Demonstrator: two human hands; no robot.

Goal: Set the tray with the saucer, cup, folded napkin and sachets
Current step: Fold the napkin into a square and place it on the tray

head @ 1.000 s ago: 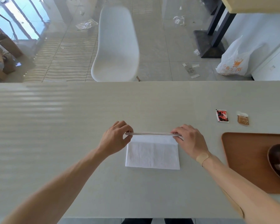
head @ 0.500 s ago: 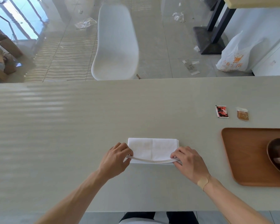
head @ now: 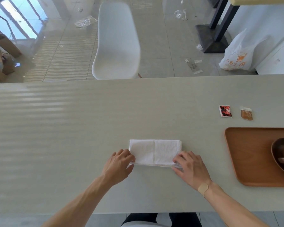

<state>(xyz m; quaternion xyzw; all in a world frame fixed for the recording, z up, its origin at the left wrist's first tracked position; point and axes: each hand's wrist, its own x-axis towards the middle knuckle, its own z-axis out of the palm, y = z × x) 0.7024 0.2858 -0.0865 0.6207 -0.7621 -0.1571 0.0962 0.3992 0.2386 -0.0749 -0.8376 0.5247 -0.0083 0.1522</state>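
While my left hand (head: 119, 165) and right hand (head: 191, 169) pinch the folded napkin's (head: 154, 151) near corners, red sachet (head: 225, 111) and brown sachet (head: 246, 113) print stays illegible.

White napkin (head: 155, 151) on a pale grey-green table (head: 72, 128); warm orange-brown tray (head: 246, 154) at 3 o'clock, red-black sachet (head: 225, 111) and brown sachet (head: 246, 113) at 2, plain white chair (head: 117, 41) at 12.

Bright daylight from upper-left windows (head: 15, 18) streaks glare across the table (head: 39, 112); edges bow.
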